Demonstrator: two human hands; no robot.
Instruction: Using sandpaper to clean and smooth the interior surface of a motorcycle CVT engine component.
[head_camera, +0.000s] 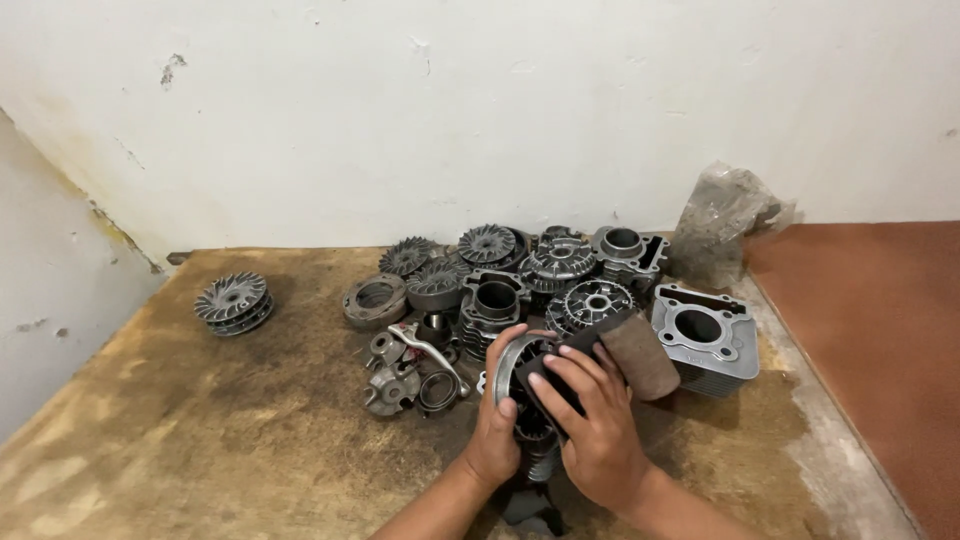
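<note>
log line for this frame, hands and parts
left hand: grips round metal part | right hand: presses folded sandpaper on it | pile of engine parts behind | lone finned wheel far left

Both forearms run off the bottom edge, so nothing past the wrists shows. The left hand (495, 440) and right hand (598, 430) cover most of the round part (520, 362) between them; only its bright rim and some dark fins peek out, and its lower end is lost behind the palms. The sanding sheet (632, 352) hides whatever lies under it. A dark scrap (528, 508) below the wrists is cut by the frame, too shadowed to name. In the far pile (520, 270), parts overlap and bury each other. The crumpled bag (722, 225) at far right hides its contents. The red floor (880, 360) runs out right.
</note>
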